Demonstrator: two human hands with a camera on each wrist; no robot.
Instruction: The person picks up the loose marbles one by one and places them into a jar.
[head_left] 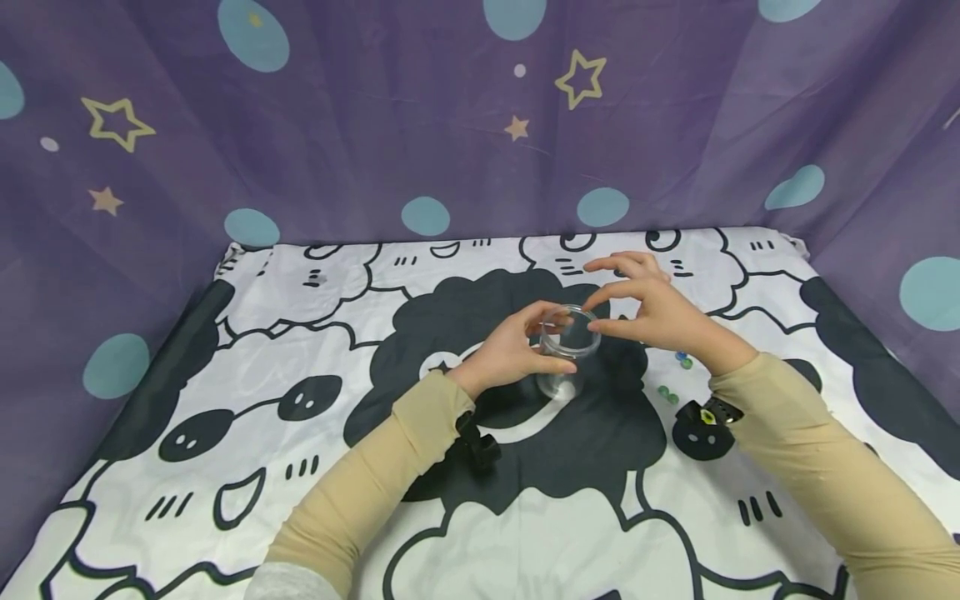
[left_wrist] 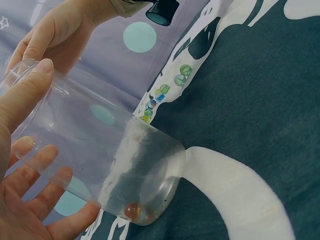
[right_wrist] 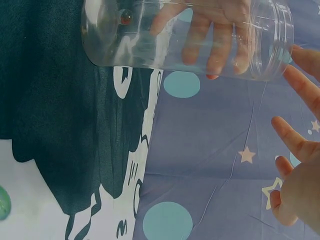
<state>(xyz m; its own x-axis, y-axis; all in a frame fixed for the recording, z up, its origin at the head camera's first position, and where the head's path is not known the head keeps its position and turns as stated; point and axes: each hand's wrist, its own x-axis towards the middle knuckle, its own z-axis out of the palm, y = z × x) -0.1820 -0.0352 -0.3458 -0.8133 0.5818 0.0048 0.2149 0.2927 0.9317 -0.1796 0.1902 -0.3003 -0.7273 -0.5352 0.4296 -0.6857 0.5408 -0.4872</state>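
A clear jar (head_left: 570, 354) without a lid stands on the dark patch of the cloth. My left hand (head_left: 517, 346) grips it from the left, thumb in front and fingers round the far side. At the jar's mouth is my right hand (head_left: 645, 308), its thumb and a finger at the rim and the other fingers spread apart. No object shows between those fingers. One reddish-brown marble (left_wrist: 132, 211) lies at the jar's bottom; it also shows through the wall in the right wrist view.
Loose green marbles (head_left: 667, 394) and blue-green marbles (head_left: 683, 360) lie on the cloth right of the jar, below the right forearm. The patterned black-and-white cloth (head_left: 300, 467) covers the table. A purple curtain (head_left: 360, 125) hangs behind.
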